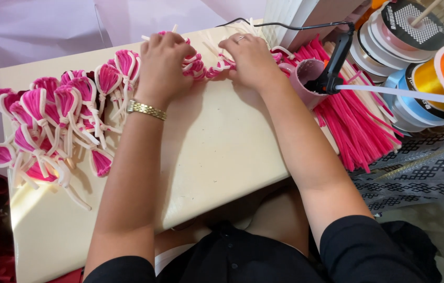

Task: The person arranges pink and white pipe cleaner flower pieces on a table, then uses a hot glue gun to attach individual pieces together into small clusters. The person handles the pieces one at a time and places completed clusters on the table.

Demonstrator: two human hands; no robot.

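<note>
Both hands, left (pixel 163 57) and right (pixel 249 56), pinch a pink-and-white pipe-cleaner piece (pixel 204 68) at the board's (pixel 206 157) twelve o'clock edge, seemingly mid-twist; finishing it likely needs a tight wrap.

Pink-and-white pipe-cleaner piece (pixel 204 68), looped and twisted, flat at the cream board's far edge.

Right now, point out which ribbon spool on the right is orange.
The orange ribbon spool by the right edge, standing on edge between the blue spool below-left and the pink and white spools stacked up and left.
</note>
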